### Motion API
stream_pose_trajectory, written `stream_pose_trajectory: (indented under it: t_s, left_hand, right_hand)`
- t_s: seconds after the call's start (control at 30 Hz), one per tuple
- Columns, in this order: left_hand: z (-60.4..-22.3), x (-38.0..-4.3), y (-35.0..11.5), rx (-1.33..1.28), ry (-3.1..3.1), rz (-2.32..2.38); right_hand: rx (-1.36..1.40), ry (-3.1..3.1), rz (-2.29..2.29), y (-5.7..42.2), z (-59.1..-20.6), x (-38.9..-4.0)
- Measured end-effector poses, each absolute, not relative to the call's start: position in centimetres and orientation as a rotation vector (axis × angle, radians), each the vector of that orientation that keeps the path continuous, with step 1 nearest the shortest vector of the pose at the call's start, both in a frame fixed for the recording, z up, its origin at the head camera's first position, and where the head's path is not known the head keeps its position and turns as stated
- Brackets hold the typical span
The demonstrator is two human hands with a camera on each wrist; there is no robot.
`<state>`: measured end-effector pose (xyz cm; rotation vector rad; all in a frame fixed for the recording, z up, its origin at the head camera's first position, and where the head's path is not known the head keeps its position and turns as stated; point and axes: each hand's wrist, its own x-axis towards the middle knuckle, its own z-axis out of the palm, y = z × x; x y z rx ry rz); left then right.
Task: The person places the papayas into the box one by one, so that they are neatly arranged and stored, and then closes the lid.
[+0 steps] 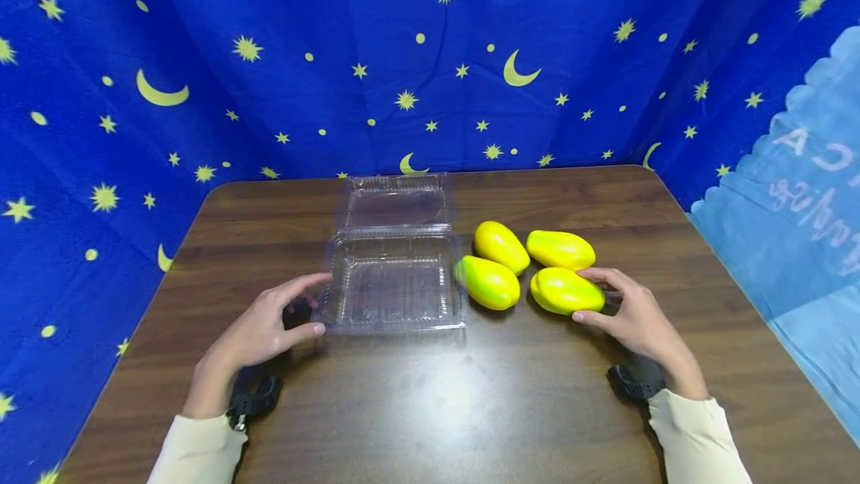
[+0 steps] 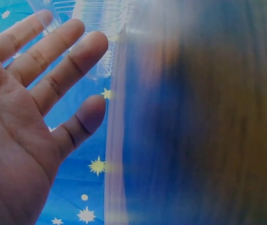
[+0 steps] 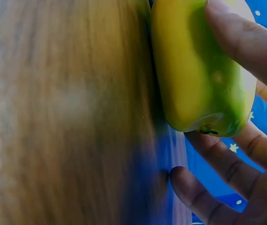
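Note:
In the head view my left hand [image 1: 269, 323] is at the left side of a clear plastic clamshell box [image 1: 396, 327]. Its fingers are extended and spread, the tips by the box's edge; I cannot tell if they touch it. The lid [image 1: 398, 204] lies folded back, and the box holds nothing. My right hand [image 1: 634, 316] grips the near right yellow-green papaya [image 1: 566, 291] by its right end, thumb in front and fingers behind. The right wrist view shows the thumb on that papaya [image 3: 189, 61], near its dark stem end.
Three more papayas lie close by: one [image 1: 490, 284] against the box's right side, one [image 1: 501, 246] behind it, and one [image 1: 561, 249] behind the held one. Blue star-and-moon cloth [image 1: 457, 21] hangs along the far edge of the brown wooden table [image 1: 443, 424].

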<state>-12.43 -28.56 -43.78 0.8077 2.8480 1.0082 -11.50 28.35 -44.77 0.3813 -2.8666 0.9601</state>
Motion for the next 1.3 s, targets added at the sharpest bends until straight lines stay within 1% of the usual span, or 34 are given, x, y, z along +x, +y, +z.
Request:
stream_pose_trajectory:
  t_s: [0.33, 0.6, 0.87, 1.3]
  left_hand:
    - [-44.2, -11.7, -28.8, 0.788, 2.861, 1.024]
    - [-44.1, -11.9, -28.5, 0.792, 2.802, 1.045]
    - [-43.4, -12.6, -28.9, 0.829, 2.834, 1.012]
    - [-43.4, -12.3, -28.9, 0.773, 2.817, 1.013]
  right_hand:
    - [0.375, -2.902, 0.99, 28.0, -44.5, -11.8]
    - [0.357, -2.887, 0.959, 28.3, -44.6, -11.2]
    - [0.333, -2.821, 0.952, 28.1, -44.0, -11.0]
    - [0.313, -2.678, 0.968, 26.9, -42.0, -10.6]
